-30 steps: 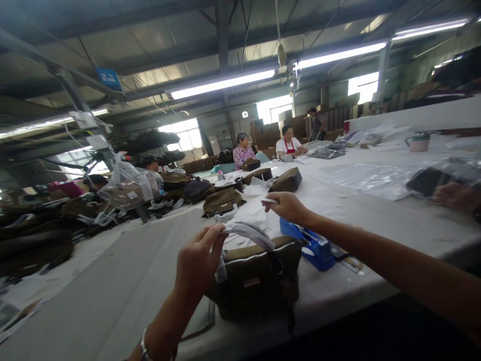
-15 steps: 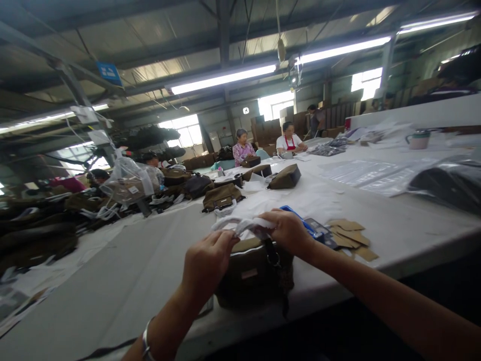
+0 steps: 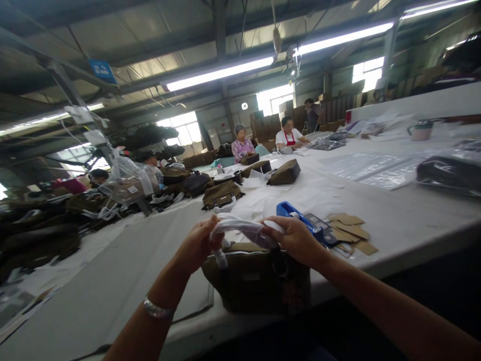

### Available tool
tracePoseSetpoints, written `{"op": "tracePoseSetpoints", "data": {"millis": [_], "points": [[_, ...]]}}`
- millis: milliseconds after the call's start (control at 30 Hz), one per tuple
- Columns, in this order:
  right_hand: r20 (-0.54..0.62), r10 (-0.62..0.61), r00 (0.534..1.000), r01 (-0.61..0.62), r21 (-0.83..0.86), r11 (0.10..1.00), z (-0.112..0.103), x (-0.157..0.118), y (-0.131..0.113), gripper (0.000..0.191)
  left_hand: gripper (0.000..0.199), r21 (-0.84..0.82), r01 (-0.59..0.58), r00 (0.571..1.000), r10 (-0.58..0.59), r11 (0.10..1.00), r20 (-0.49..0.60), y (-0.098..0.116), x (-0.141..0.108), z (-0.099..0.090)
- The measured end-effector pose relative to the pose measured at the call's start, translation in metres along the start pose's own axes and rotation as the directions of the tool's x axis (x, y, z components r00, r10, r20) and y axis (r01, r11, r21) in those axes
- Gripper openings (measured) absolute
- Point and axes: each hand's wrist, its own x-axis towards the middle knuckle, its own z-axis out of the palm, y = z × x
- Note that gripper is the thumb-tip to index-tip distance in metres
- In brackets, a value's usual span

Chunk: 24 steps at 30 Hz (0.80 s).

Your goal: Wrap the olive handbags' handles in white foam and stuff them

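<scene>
A dark olive handbag (image 3: 248, 281) stands upright at the table's near edge, a ring and a dangling tag on its front right. Its handle (image 3: 240, 225), wrapped in white tissue paper, arches above the top. My left hand (image 3: 199, 240) is closed around the left end of the wrapped handle. At the other end, my right hand (image 3: 296, 238) grips the same handle, white wrapping showing between thumb and fingers. Just beyond the right hand is a blue tape dispenser (image 3: 296, 215).
Brown card pieces (image 3: 349, 233) lie right of the dispenser. Several olive bags (image 3: 223, 194) sit farther back, and a bagged dark item (image 3: 451, 173) is at the right. A pink mug (image 3: 421, 130) stands far right. Co-workers (image 3: 289, 135) sit across the table.
My left hand has moved left and up along the handle, and the hands are farther apart. The handle is stretched into an arch, and more of the bag shows.
</scene>
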Motion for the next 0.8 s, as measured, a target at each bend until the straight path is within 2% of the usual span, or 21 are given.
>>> {"op": "tracePoseSetpoints", "data": {"millis": [167,233,300,333,400,467,500,567,633,667,733,767,800], "points": [[0.073,0.091,0.993,-0.107,0.260,0.960,-0.009,-0.010,-0.005,0.036,0.046,0.315,-0.025,0.995,0.053,0.949,-0.080,0.004,0.002,0.010],[0.154,0.111,0.982,-0.162,0.372,0.914,-0.012,-0.017,-0.005,0.039,0.048,0.353,-0.024,0.989,0.073,0.935,-0.129,0.004,0.001,0.015],[0.273,0.096,0.957,-0.202,0.392,0.898,-0.014,-0.027,-0.003,0.039,0.047,0.337,-0.004,0.984,0.063,0.942,-0.166,0.000,-0.002,0.016],[0.332,0.096,0.938,-0.215,0.341,0.915,-0.015,-0.033,-0.003,0.035,0.047,0.318,0.013,0.982,0.047,0.948,-0.181,-0.002,-0.004,0.015],[0.391,0.132,0.911,-0.197,0.129,0.972,-0.016,-0.048,-0.001,0.020,0.047,0.276,0.045,0.977,0.015,0.960,-0.210,-0.006,-0.009,0.011],[0.352,0.177,0.919,-0.148,-0.108,0.983,-0.017,-0.062,0.000,0.005,0.046,0.253,0.041,0.972,0.020,0.967,-0.235,-0.008,-0.015,0.007],[0.323,0.182,0.929,-0.128,-0.181,0.975,-0.017,-0.067,0.001,0.006,0.045,0.267,0.022,0.970,0.044,0.963,-0.239,-0.007,-0.019,0.006],[0.305,0.166,0.938,-0.099,-0.222,0.970,-0.019,-0.074,0.003,0.011,0.045,0.382,-0.046,0.965,0.139,0.923,-0.221,-0.005,-0.027,0.008],[0.310,0.124,0.943,-0.064,-0.196,0.978,-0.020,-0.076,0.005,0.012,0.045,0.602,-0.164,0.934,0.320,0.782,-0.161,-0.001,-0.034,0.015],[0.314,0.090,0.945,-0.033,-0.181,0.983,-0.021,-0.076,0.006,0.012,0.046,0.717,-0.233,0.900,0.425,0.657,-0.098,0.001,-0.036,0.020],[0.330,0.014,0.944,0.040,-0.157,0.987,-0.022,-0.074,0.008,0.012,0.048,0.874,-0.341,0.802,0.593,0.345,0.078,0.005,-0.037,0.028],[0.341,-0.020,0.940,0.075,-0.148,0.986,-0.023,-0.073,0.009,0.014,0.049,0.911,-0.362,0.760,0.629,0.196,0.167,0.007,-0.036,0.032],[0.352,-0.047,0.935,0.101,-0.138,0.985,-0.023,-0.073,0.010,0.016,0.050,0.927,-0.367,0.739,0.630,0.079,0.239,0.010,-0.034,0.034]]}}
